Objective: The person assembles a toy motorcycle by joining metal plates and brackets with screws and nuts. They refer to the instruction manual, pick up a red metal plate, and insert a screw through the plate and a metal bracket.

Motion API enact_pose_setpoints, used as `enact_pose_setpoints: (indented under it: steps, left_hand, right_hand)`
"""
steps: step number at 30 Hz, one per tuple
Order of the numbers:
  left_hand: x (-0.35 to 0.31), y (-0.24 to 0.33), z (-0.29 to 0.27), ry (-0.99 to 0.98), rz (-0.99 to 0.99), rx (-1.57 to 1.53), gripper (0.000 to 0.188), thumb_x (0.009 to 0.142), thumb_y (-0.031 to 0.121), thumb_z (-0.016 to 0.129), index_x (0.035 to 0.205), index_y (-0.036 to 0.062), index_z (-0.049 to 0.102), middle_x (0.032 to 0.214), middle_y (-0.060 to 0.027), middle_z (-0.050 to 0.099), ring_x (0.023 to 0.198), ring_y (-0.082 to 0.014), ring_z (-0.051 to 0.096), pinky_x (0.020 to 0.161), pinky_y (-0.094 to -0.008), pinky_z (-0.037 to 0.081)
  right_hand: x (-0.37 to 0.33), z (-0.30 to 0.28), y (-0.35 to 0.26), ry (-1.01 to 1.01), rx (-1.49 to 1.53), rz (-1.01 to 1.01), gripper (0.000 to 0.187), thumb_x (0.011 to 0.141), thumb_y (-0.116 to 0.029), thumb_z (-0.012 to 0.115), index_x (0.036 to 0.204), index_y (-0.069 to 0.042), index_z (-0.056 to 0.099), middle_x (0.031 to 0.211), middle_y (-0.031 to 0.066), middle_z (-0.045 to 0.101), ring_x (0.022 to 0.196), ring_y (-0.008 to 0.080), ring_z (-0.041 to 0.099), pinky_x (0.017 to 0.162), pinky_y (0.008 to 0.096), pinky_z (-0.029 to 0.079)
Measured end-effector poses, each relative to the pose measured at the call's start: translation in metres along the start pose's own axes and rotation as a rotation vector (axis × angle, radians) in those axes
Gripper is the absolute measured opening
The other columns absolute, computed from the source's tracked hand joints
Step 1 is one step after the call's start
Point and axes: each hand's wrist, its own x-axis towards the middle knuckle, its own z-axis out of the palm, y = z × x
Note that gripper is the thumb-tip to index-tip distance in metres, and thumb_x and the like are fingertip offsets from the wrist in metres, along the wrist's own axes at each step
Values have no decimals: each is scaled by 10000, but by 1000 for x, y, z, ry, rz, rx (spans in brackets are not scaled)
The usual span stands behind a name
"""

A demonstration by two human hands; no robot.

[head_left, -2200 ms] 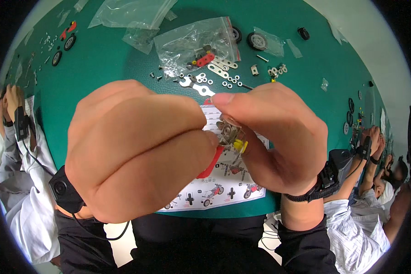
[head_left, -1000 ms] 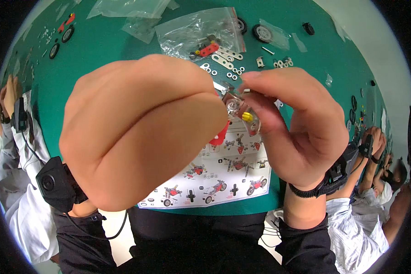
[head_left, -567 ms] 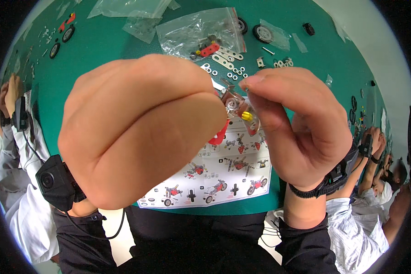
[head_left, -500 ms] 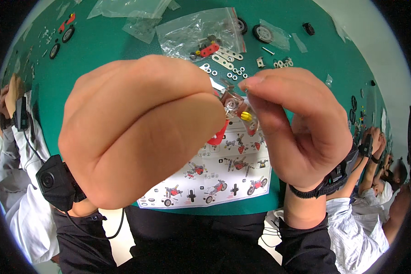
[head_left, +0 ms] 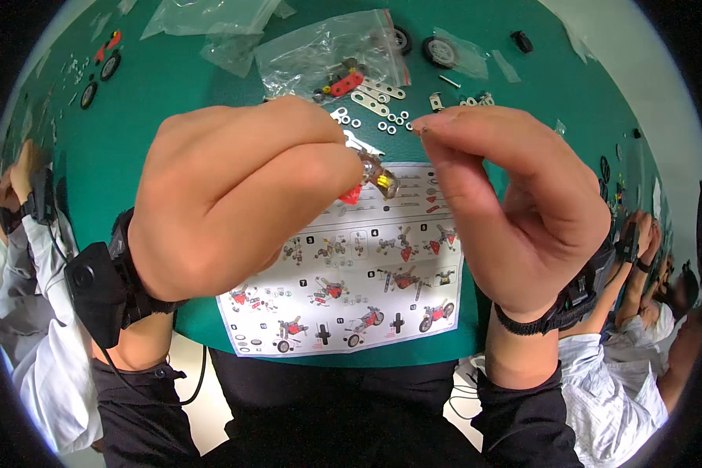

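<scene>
My left hand (head_left: 238, 199) is closed around a small toy model assembly (head_left: 381, 179), its grey-brown, yellow and red parts poking out past the fingertips. The palm side and most of the assembly are hidden behind the fingers. To the right, apart from it, my right hand (head_left: 526, 207) is in a pinch, thumb against index finger. Whatever lies between those fingertips is too small to name. Both hands are above a printed instruction sheet (head_left: 339, 312) with step pictures of a red motorcycle. A metal wrench (head_left: 360, 143) lies just beyond my left hand.
Beyond my hands are several nuts (head_left: 392, 125), perforated metal strips (head_left: 370, 104), a bolt (head_left: 449, 82) and a clear bag (head_left: 296, 66) with red parts. A wheel (head_left: 441, 51) lies farther back. Other people work at both sides of the green table (head_left: 179, 78).
My left hand has drawn back and turned with the assembly, away from my right hand. The gap between the hands is wider. My right hand keeps its pinch, nearly in place.
</scene>
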Motion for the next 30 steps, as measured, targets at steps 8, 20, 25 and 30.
enact_pose_setpoints:
  steps: [8,20,25,30]
  left_hand:
    - [-2,-3,3,28,18,-2,194,688,34,674,865,26,597,795,-124,614,649,-267,615,556,-319,486]
    - [-4,-9,8,-61,-50,-50,201,672,42,680,848,23,585,791,-118,599,658,-284,601,558,-328,467]
    - [-3,-7,8,-101,-77,-30,210,666,30,677,852,20,579,790,-122,591,665,-298,601,558,-335,469]
    - [-2,-8,11,-226,-157,17,217,661,-33,653,858,7,570,805,-130,581,678,-318,602,569,-356,478]
  right_hand:
    - [0,-2,-1,-12,-26,17,215,713,168,609,890,54,652,884,151,677,829,211,644,767,284,498]
    - [1,-1,-1,-14,-58,3,212,724,141,598,917,68,647,873,133,662,791,182,619,727,253,474]
    - [2,-1,0,-5,-81,-21,205,703,144,601,885,65,651,859,131,658,801,196,619,731,263,469]
    - [3,0,1,1,-69,-19,195,695,144,603,865,61,650,847,123,653,801,202,615,728,268,465]
